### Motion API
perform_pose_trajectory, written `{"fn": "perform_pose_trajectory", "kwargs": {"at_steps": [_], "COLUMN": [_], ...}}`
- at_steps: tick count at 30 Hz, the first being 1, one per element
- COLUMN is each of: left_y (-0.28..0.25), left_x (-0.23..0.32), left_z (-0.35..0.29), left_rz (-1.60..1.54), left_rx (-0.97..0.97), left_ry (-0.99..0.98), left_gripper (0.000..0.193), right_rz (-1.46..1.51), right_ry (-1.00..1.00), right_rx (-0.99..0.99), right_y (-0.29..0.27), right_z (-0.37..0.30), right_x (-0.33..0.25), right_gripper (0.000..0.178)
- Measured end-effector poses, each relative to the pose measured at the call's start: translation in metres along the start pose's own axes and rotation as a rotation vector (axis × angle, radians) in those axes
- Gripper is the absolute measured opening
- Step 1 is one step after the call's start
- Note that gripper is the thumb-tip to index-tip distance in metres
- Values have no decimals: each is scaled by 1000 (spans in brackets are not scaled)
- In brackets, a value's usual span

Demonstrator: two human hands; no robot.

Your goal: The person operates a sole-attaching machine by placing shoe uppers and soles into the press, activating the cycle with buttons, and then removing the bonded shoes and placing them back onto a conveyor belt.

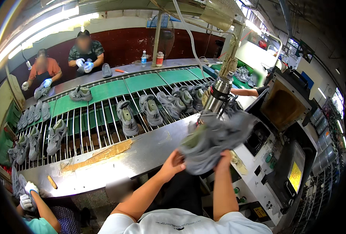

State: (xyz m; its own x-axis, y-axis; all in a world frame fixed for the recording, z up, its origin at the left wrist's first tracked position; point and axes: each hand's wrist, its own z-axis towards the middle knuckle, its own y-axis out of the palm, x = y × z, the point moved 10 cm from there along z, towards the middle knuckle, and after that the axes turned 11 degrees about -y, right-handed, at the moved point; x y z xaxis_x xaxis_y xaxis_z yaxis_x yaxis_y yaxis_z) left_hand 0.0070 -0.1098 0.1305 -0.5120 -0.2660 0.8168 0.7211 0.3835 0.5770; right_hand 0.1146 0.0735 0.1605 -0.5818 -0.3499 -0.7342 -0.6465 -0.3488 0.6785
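Note:
Between my two hands, above the near metal edge of the conveyor line, is grey sneaker footwear (204,148), smeared by motion. It may be a pair held side by side; the blur hides which. My left hand (173,163) grips its near left side with thumb and fingers. On the near right side my right hand (223,159) is closed round it, fingers partly hidden. Just beyond stands a steel vacuum flask (218,93) with a black strap. Grey sneakers (150,110) with greenish insoles rest on the metal rods to the left of the flask.
A green belt (141,82) runs along the roller rack. To my right is a machine with an open lid (284,101). Two people work across the line; another person's gloved hands (27,197) hold a shoe at lower left. A yellow-handled tool (52,182) lies on the metal ledge.

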Motion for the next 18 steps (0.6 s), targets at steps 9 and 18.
{"fn": "perform_pose_trajectory", "kwargs": {"at_steps": [9, 18], "left_y": [-144, -279], "left_x": [101, 62], "left_z": [-231, -325], "left_rz": [-150, 764], "left_rx": [690, 1357], "left_ry": [403, 370], "left_gripper": [72, 69], "right_rz": [-573, -1395], "right_ry": [301, -392], "right_rx": [-1471, -1027], "right_y": [191, 107], "right_z": [-143, 42], "right_x": [139, 66], "right_gripper": [66, 52]}}
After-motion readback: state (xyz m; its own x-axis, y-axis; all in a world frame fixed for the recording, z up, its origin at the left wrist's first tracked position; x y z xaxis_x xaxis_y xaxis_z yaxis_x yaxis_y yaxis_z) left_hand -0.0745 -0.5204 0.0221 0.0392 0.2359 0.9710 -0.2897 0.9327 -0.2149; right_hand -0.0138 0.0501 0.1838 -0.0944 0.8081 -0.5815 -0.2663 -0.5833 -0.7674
